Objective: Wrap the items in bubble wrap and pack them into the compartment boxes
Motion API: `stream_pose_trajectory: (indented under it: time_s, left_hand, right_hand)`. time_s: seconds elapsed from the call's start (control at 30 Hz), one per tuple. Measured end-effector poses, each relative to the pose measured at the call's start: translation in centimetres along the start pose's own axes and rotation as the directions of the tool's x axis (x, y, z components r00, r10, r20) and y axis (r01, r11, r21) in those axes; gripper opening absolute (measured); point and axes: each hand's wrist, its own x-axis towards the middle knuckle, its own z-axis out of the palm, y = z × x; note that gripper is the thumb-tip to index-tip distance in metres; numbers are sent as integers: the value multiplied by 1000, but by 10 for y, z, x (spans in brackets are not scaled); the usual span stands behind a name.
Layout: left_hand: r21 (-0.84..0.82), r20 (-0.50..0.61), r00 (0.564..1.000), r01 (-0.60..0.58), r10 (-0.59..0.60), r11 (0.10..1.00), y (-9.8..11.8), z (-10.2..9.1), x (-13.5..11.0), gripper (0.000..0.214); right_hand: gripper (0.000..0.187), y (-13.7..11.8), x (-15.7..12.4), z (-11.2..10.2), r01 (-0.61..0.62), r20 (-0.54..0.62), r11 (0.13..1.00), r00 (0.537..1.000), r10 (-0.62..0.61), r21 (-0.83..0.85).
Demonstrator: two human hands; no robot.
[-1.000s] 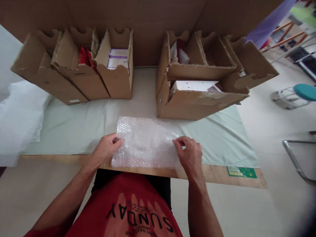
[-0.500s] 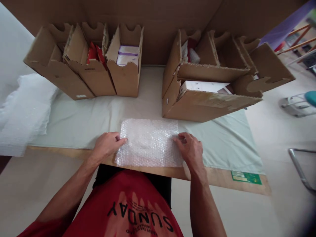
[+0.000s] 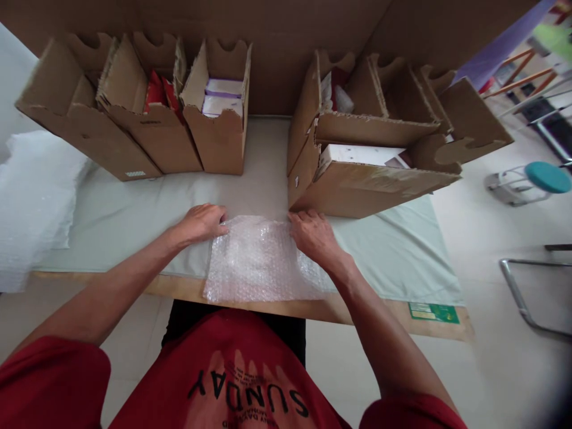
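A sheet of clear bubble wrap [image 3: 261,265] lies flat on the pale green cloth [image 3: 134,220] at the table's near edge. My left hand [image 3: 202,221] rests on its far left corner, fingers curled onto the edge. My right hand [image 3: 314,235] presses on its far right corner, fingers bent down against the sheet. Both hands sit at the sheet's far edge, just in front of the cardboard boxes.
Three open cardboard bins [image 3: 134,119] stand at the back left, two holding red and white-purple packets. A larger divided cardboard box [image 3: 370,179] stands at the back right. A stack of white padding [image 3: 31,202] lies at the left. A green label [image 3: 433,312] is on the table's edge.
Both hands have slid from the sheet's side edges up to its far corners. The bubble wrap stays flat in about the same place.
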Motion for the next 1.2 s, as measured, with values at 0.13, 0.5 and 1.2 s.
stream_pose_trajectory:
  time_s: [0.13,0.5,1.2]
  left_hand:
    - [-34,-12,997,-80,80,996,1,-1,0,9]
    - [-301,-679,717,-463,154,834,13,-85,-119,35]
    - [-645,-247,969,-161,-4,747,-13,62,-94,23]
  right_hand:
    - [22,3,3,-4,-14,66,999,998,12,36]
    - [7,23,-100,-125,91,-552,943,827,108,320]
    - [23,-21,-123,41,-113,-73,322,856,512,940]
